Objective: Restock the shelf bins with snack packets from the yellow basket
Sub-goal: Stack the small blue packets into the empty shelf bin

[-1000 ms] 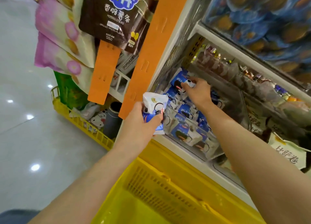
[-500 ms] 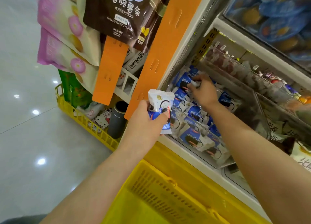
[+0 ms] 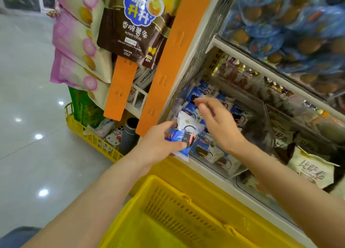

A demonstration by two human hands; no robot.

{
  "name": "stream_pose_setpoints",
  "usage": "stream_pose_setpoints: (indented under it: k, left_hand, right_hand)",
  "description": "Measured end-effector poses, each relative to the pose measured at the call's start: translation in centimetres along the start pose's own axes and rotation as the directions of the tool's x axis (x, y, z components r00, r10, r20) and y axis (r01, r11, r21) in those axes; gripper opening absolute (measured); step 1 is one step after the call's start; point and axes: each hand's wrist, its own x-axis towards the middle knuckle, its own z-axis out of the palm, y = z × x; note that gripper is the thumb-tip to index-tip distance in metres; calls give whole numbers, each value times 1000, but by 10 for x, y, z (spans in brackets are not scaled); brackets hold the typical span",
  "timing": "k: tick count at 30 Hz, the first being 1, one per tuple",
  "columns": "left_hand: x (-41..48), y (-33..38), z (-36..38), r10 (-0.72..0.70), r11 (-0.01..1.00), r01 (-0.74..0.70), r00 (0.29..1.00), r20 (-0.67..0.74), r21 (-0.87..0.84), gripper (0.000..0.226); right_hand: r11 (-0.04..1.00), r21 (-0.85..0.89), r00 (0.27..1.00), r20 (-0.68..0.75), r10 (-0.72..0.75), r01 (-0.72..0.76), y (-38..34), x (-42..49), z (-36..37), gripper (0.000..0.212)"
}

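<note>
L hand (image 3: 158,147) grips a few snack packets (image 3: 184,132) at front-left corner of the shelf bin (image 3: 233,170); R hand (image 3: 218,126), fingers loose & holding nothing, hovers over it. Best: R takes one packet, lays it flat in a gap toward the back. Orange strip (image 3: 164,70) crowds the left wall; yellow basket (image 3: 177,216) below; beige packs (image 3: 313,171) right.

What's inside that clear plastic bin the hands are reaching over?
Small blue-and-white snack packets lie piled in the clear plastic shelf bin. The right hand covers some in the middle, and lower layers are hidden under the top ones.
</note>
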Motion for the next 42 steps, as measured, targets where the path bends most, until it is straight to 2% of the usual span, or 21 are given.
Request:
stream_pose_setpoints:
  k: [3, 6, 9, 11, 14, 18, 20, 23, 26, 30, 35, 42]
  left_hand:
    - [-3, 0, 4, -48, 998, 48, 999, -13, 47, 60]
    - [-4, 1, 6, -47, 999, 46, 997, -69, -12, 51]
    - [-6, 3, 10, -30, 990, 14, 994, -107, -139, 44]
    - [-6, 4, 15, 49, 991, -64, 991, -128, -115, 35]
    - [-4, 7, 28, 255, 966, -246, 957, -137, 80, 27]
    - [-1, 8, 43, 394, 897, -350, 910, -130, 272, 30]
    - [7, 9, 46, 460, 831, -384, 881, -109, 402, 33]
    - [26, 13, 49, 561, 670, -387, 822, -91, 634, 33]
    - [49, 8, 51, 561, 494, -379, 827, 46, 783, 33]
    - [65, -12, 43, 500, 346, -350, 854, 144, 871, 42]
    - [64, -17, 36, 583, 340, -471, 785, 210, 814, 50]
    - [66, -22, 33, 591, 290, -491, 767, 250, 822, 46]
  right_hand:
    - [992, 77, 960, 268, 80, -104, -11, -25, -6, 24]
    - [939, 219, 924, 336, 183, -265, -14, -42, -13, 12]
    - [884, 252, 894, 327, 305, -394, -13, -54, -25, 21]
    - [921, 175, 905, 319, 281, -348, -9, -58, -31, 25]
    - [966, 82, 931, 295, 213, -247, -6, -59, -39, 22]
    - [976, 61, 944, 270, 187, -210, -3, -56, -48, 13]
    - [968, 42, 948, 212, 235, -249, 6, -49, -55, 11]
    - [921, 91, 925, 42, 377, -380, 30, -30, -60, 12]
    - [882, 20, 877, -98, 470, -470, 57, -2, -57, 39]
    - [854, -137, 857, -207, 471, -502, 87, 34, -50, 46]
    - [843, -269, 885, -140, 445, -466, 112, 61, -29, 45]
    - [862, -202, 885, -64, 462, -465, 132, 89, -19, 37]
